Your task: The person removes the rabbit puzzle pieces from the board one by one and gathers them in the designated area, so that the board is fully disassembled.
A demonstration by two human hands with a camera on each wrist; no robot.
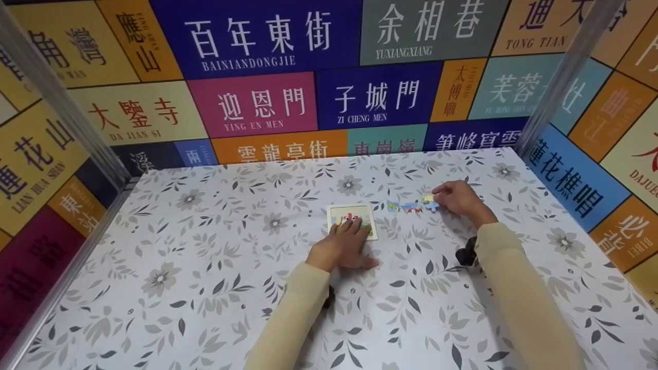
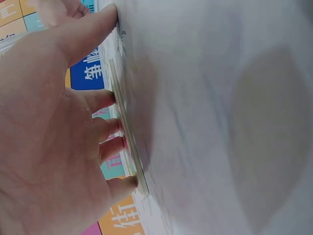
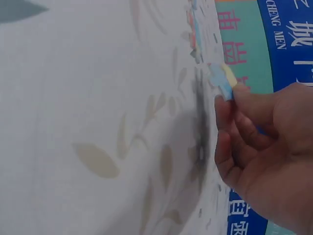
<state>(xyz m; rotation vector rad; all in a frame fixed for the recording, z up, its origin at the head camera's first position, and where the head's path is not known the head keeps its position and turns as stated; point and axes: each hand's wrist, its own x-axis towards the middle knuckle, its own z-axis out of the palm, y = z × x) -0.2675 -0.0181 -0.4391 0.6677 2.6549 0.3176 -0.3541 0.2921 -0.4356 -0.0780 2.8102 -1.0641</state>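
Note:
A small square puzzle board (image 1: 375, 234) with a white border and a colourful picture lies on the table. My left hand (image 1: 345, 247) rests on it, fingers spread, thumb out to the side. In the left wrist view the fingertips press on the board (image 2: 131, 139), seen from its thin edge. To the right, my right hand (image 1: 459, 199) pinches a light blue and yellow puzzle piece (image 3: 223, 81) between thumb and fingers, raised above the table in the right wrist view. Just left of it, several loose colourful puzzle pieces (image 1: 408, 207) lie in a row.
The table is covered with a white cloth (image 1: 231, 318) printed with grey flowers and leaves. Behind it stands a wall of coloured sign panels (image 1: 267, 103), which continues along both sides. Clear upright strips (image 1: 77, 97) mark the corners.

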